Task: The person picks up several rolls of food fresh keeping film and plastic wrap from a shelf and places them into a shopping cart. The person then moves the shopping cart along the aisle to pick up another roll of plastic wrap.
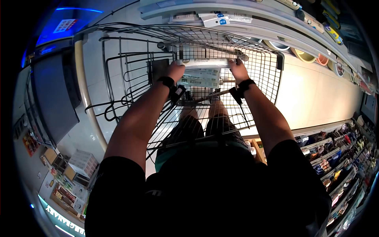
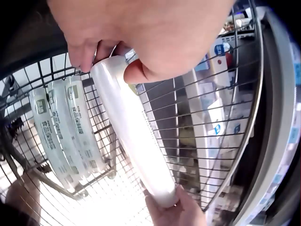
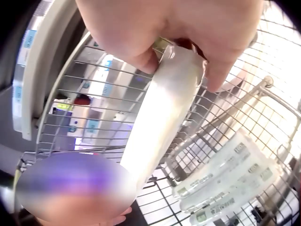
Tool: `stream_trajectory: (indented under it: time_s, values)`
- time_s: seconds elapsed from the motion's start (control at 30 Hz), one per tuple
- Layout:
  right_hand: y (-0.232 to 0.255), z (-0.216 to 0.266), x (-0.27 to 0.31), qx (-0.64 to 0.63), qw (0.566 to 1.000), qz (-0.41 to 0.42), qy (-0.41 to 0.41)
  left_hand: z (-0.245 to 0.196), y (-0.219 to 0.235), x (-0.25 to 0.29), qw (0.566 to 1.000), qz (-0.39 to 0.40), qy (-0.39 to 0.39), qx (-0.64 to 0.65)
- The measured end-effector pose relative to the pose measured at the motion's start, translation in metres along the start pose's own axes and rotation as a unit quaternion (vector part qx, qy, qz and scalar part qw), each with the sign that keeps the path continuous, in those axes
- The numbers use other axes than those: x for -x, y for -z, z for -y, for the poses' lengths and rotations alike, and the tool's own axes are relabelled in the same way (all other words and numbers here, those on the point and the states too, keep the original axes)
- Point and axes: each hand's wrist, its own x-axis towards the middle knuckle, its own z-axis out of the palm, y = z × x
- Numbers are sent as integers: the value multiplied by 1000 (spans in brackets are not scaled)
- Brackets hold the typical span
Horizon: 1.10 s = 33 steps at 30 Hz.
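A white roll of cling film (image 1: 207, 63) is held level across the shopping cart (image 1: 256, 71), one hand at each end. My left hand (image 1: 175, 71) grips its left end, with the thumb on the near side in the left wrist view. At the other end, my right hand (image 1: 239, 71) pinches the roll between thumb and fingers. Below it, several similar printed rolls (image 2: 61, 127) lie side by side in the cart's wire basket; the right wrist view also shows these rolls (image 3: 230, 174). A blurred patch covers part of the right wrist view's lower left.
Past the cart's far side runs a store shelf (image 1: 177, 10) with price tags. Bowls (image 1: 304, 55) stand along its lower level. Racks of small goods (image 1: 335, 158) fill the right side. A pale post (image 1: 81, 79) rises close to the cart's left end.
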Motion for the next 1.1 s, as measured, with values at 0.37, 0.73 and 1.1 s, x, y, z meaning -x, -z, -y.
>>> stream_trajectory:
  time_s: [0.37,0.73,1.1]
  values:
    - [-47,-22,-22,1,986,108,-128,15,-13,-83,966,76,57,-242]
    - [-15,15,-5,-189,975,94,-70,-1,-5,-72,940,173,-64,-288]
    - [159,287,144,-194,928,86,305,-243,131,191,907,296,-258,151]
